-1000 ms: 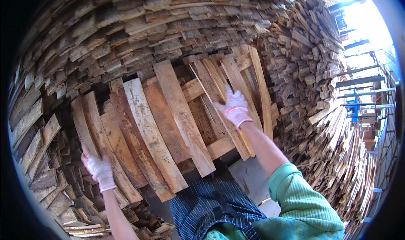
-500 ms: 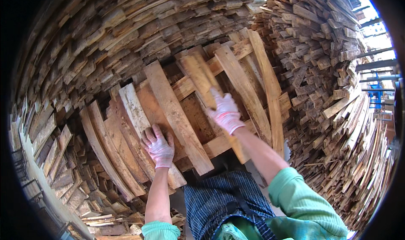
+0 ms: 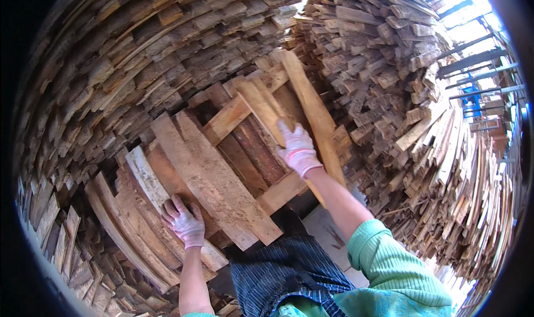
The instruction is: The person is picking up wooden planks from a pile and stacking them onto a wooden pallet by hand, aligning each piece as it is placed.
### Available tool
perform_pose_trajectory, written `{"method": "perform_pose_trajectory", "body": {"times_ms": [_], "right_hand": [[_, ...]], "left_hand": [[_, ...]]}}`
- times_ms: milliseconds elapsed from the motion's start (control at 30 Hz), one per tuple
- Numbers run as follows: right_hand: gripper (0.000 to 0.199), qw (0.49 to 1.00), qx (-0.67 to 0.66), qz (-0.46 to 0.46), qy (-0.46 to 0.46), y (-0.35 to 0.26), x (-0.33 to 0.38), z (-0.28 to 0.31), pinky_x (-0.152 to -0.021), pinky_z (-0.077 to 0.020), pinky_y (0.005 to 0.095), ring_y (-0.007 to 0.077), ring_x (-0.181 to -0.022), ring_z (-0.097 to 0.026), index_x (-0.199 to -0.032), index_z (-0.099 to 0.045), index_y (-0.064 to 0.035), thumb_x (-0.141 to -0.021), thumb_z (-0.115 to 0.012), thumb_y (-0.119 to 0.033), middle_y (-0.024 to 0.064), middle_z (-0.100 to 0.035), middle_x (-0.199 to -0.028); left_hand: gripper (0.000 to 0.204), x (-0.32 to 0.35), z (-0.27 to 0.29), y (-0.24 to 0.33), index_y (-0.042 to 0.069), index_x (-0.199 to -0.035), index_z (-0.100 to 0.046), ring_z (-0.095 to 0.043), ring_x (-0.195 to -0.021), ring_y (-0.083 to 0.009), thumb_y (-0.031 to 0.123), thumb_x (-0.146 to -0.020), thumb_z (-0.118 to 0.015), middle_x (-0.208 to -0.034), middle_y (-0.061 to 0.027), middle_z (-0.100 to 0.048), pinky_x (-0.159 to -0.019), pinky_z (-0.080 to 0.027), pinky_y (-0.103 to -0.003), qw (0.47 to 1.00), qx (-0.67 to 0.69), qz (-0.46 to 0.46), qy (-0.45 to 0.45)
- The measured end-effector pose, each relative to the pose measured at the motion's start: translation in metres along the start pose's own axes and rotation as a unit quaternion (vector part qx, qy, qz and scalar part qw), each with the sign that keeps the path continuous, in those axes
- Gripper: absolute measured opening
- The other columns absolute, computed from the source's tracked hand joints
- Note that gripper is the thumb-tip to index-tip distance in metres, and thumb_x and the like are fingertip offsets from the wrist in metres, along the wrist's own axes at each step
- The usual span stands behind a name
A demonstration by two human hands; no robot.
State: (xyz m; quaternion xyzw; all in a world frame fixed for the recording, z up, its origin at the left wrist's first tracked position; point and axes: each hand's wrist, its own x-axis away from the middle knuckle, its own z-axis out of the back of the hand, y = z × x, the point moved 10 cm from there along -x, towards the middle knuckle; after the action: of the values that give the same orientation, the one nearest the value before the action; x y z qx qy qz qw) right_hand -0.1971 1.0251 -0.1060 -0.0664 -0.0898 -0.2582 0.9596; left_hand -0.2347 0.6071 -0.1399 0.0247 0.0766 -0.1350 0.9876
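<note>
My left hand (image 3: pixel 186 222), in a white knit glove, rests on a pale, whitish plank (image 3: pixel 146 175) with its fingers apart. Brown planks (image 3: pixel 133 219) lie side by side to its left. In the middle two wide, rough planks (image 3: pixel 208 175) lie close together across the crosspieces. My right hand (image 3: pixel 299 150), gloved too, grips the edge of a yellowish wooden plank (image 3: pixel 260 105); its far end sticks out beyond the hand, and part of it is hidden under the palm. Farther right, another long plank (image 3: pixel 316 114) slants over the crosspieces.
A high wall of stacked boards (image 3: pixel 128 55) stands behind the planks. Another tall stack (image 3: pixel 378 77) rises on the right, with long thin slats (image 3: pixel 467 183) beside it. Crosspieces (image 3: pixel 228 119) run under the planks. Loose board pieces (image 3: pixel 72 244) lie at the lower left.
The view has shifted. A second plank now lies against the one in the middle. My right hand, blurred with a plank before, now grips a plank farther right; my left hand stays on the pale plank.
</note>
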Motion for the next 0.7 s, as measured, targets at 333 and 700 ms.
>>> {"method": "perform_pose_trajectory", "body": {"times_ms": [333,700], "right_hand": [[0.088,0.982,-0.087,0.024,-0.166,-0.142,-0.003,-0.022,-0.093,-0.0536,0.05,0.0421,-0.108,-0.062,-0.161,-0.026,-0.0276,-0.088,-0.073,-0.046,0.0249,-0.056,-0.117],[0.096,0.925,-0.244,-0.021,-0.291,-0.043,0.005,-0.027,-0.106,-0.0477,0.0434,0.0385,-0.124,-0.061,-0.163,-0.021,-0.0119,-0.089,-0.068,-0.049,0.0311,-0.061,-0.132]], "left_hand": [[0.071,-0.005,0.011,-0.004,0.004,-0.149,-0.038,-0.041,-0.131,-0.0488,0.036,-0.091,-0.063,-0.14,-0.0262,-0.044,-0.11,-0.03,-0.065,1.0,0.004,-0.001,-0.001],[0.07,-0.001,0.01,-0.013,0.004,-0.148,-0.04,-0.04,-0.131,-0.0483,0.037,-0.091,-0.064,-0.14,-0.0252,-0.044,-0.109,-0.032,-0.065,1.0,0.007,0.004,0.008]]}}
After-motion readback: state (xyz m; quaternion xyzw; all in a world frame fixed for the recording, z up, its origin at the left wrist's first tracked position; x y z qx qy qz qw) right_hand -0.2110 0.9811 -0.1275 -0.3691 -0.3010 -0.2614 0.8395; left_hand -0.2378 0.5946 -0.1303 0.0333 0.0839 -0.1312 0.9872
